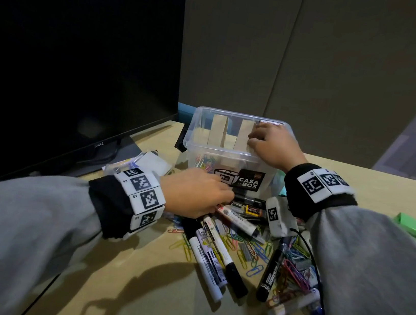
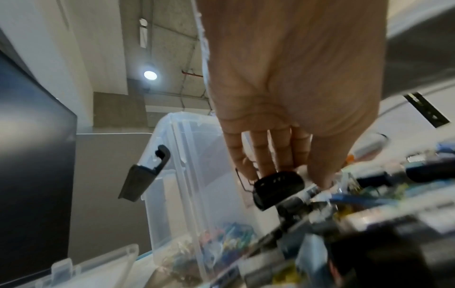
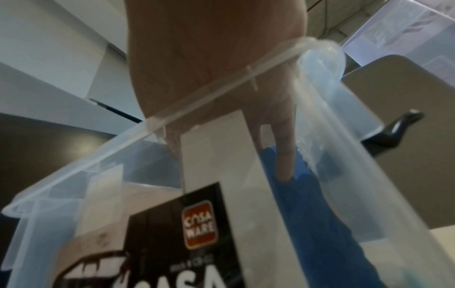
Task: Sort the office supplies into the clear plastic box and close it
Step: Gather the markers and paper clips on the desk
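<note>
Two hands are working: my right hand (image 1: 272, 145) is steadying a cardboard divider (image 1: 244, 135) inside the clear plastic box (image 1: 228, 157), while my left hand (image 1: 194, 192) is pinching a black binder clip (image 2: 278, 187) from the pile, best lifted straight clear.

My head view is dim overall, the monitor (image 1: 75, 64) a flat black mass with only a faint pale smudge of reflection. Light falls from above and behind me, throwing the dark shadows of my arms across the desk (image 1: 130, 280) toward the near edge. Straight lines bow at the borders of this wide view. From my left wrist, one round ceiling lamp (image 2: 150, 75) glares white; my left hand (image 2: 290, 93) is lit warm, but the clutter at lower right smears into motion blur. From my right wrist everything is soft and hazy, the clear plastic box (image 3: 221, 91) rim and label unsharp, corners stretched
</note>
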The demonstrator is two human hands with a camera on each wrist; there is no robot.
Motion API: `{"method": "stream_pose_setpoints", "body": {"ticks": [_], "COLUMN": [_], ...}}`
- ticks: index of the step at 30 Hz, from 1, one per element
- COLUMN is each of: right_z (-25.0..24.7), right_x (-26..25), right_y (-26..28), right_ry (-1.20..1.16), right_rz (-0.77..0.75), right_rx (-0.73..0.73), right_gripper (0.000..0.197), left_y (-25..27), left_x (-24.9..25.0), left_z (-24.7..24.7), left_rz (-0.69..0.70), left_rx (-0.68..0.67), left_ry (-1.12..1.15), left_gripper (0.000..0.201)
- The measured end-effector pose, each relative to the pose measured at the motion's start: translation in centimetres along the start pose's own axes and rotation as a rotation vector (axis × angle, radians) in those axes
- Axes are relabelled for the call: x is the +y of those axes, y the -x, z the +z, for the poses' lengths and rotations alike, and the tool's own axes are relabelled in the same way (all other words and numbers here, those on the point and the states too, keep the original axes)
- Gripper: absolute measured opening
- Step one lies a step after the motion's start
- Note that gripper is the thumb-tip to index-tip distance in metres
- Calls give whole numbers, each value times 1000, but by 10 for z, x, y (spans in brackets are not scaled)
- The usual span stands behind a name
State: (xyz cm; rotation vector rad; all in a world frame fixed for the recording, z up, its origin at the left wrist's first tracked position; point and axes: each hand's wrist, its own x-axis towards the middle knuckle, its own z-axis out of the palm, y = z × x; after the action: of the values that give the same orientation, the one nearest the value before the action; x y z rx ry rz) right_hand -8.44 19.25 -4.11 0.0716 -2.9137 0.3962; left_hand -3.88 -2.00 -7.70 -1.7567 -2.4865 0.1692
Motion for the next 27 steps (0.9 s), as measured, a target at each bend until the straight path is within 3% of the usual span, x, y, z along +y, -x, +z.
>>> {"method": "stream_pose_setpoints", "body": {"ticks": [3,7,11,14,18,23,27], "right_z": [-3,-9,-11,-10,-11,-9,-8], "right_x": [1,-3,-6,-8,-8,-8,-7], "right_y": [1,9,9,9,10,10,8], "right_ry": [-233,-578,-601,-556,-536,-518,-525], "right_rz": [20,78,117,79,76,72,86], "right_rx": [33,25,34,22,38,66,72], "right_gripper": [43,61,71,73,71,71,70], "left_y": [3,4,-7,-24,-54,-77,-78], "left_x": [0,-3,-13,-28,-50,-57,-58], "left_z": [-19,-39,-48,-53,-54,-47,-48], "left_rz": [-74,-231,-504,-704,-843,-885,-875], "left_rx": [96,366,639,765,747,601,572], "left_ry": [108,308,591,811,997,704,605], "left_gripper": [11,15,28,41,57,57,55]}}
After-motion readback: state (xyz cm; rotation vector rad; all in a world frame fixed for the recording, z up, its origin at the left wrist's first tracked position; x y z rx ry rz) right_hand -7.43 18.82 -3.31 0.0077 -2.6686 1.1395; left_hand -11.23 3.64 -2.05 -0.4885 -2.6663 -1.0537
